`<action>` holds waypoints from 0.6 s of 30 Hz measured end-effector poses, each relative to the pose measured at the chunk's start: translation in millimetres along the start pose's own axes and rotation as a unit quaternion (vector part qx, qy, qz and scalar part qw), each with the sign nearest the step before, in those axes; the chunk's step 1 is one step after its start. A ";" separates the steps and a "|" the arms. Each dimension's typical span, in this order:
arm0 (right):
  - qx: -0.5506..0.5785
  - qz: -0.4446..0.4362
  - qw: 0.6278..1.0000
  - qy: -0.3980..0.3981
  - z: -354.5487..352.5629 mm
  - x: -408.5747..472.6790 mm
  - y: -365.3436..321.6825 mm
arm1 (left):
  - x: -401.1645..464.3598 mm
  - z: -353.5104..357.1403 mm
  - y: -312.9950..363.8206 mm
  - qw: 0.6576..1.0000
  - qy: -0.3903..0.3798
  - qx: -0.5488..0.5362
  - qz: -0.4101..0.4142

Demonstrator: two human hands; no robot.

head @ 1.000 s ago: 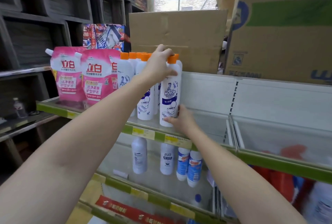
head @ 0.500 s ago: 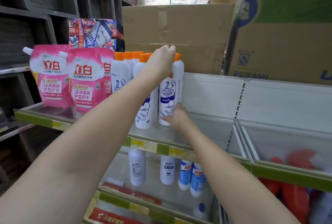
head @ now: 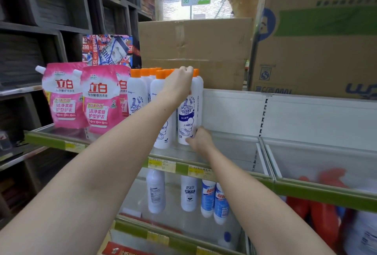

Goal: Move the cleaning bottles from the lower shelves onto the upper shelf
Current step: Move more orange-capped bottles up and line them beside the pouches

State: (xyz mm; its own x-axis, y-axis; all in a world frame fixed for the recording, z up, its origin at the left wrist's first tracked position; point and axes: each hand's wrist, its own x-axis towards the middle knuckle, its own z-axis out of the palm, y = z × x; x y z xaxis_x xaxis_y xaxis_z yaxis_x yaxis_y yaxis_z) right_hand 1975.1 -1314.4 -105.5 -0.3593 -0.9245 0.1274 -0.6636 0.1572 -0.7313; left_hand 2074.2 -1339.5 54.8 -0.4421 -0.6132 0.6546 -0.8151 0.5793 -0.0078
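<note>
Several white cleaning bottles with orange caps stand in a tight group on the upper shelf [head: 230, 152]. The rightmost white bottle [head: 188, 115] is held by both hands. My left hand [head: 179, 85] grips its neck just under the cap, fingers curled over the top. My right hand [head: 200, 139] pinches its base from the right. On the lower shelf [head: 183, 232] more white bottles [head: 156, 191] and blue-labelled bottles [head: 214, 199] stand upright.
Pink detergent pouches [head: 81, 99] fill the upper shelf's left end. Cardboard boxes [head: 195, 50] sit above the shelf's white back panel. A divider [head: 263, 158] splits the upper shelf. Red bottles [head: 326, 203] stand lower right. Dark cabinets stand to the left.
The bottle has slid back and left against the other orange-capped bottles, both hands staying on it. The camera has come closer to the shelf.
</note>
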 end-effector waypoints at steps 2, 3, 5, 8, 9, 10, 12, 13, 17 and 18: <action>-0.014 -0.016 1.000 0.001 -8.0 -7.8 2.4 | -4.3 6.4 4.5 0.999 0.029 0.022 0.001; -0.017 -0.028 0.999 0.002 -13.0 -12.1 4.4 | -6.0 9.5 8.7 0.998 0.049 0.033 0.007; -0.010 -0.043 0.999 -0.009 -24.3 -22.7 10.6 | -11.6 12.6 22.4 0.996 0.075 0.044 0.030; -0.024 -0.049 0.999 0.000 -44.6 -38.4 27.2 | -19.2 12.6 55.4 0.996 0.067 0.038 0.054; -0.029 -0.045 0.999 0.009 -53.7 -45.3 33.5 | -21.3 14.2 68.2 0.996 0.048 0.026 0.064; -0.035 -0.043 0.998 0.020 -64.7 -52.8 41.2 | -23.1 16.9 82.2 0.997 0.028 0.011 0.076; -0.049 -0.031 0.998 0.040 -91.7 -68.4 61.2 | -27.8 24.5 114.3 0.994 -0.008 -0.014 0.104; -0.057 -0.020 0.997 0.047 -107.8 -78.0 72.1 | -31.6 27.9 132.5 0.993 -0.024 -0.025 0.116; -0.076 0.023 0.993 0.087 -182.8 -125.5 126.9 | -49.0 41.6 220.4 0.980 -0.092 -0.093 0.153; -0.081 0.038 0.991 0.098 -202.7 -139.6 142.2 | -54.1 42.5 244.7 0.975 -0.106 -0.107 0.161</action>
State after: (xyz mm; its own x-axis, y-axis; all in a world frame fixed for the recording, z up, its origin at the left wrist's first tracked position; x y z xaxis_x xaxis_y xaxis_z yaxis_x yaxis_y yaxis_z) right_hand 1798.0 -1092.6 -91.5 -0.5223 -0.8254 0.2145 -0.7207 0.2927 -0.6284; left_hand 1882.7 -1187.4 -14.6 -0.7489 -0.4645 0.4726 -0.5341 0.8453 -0.0154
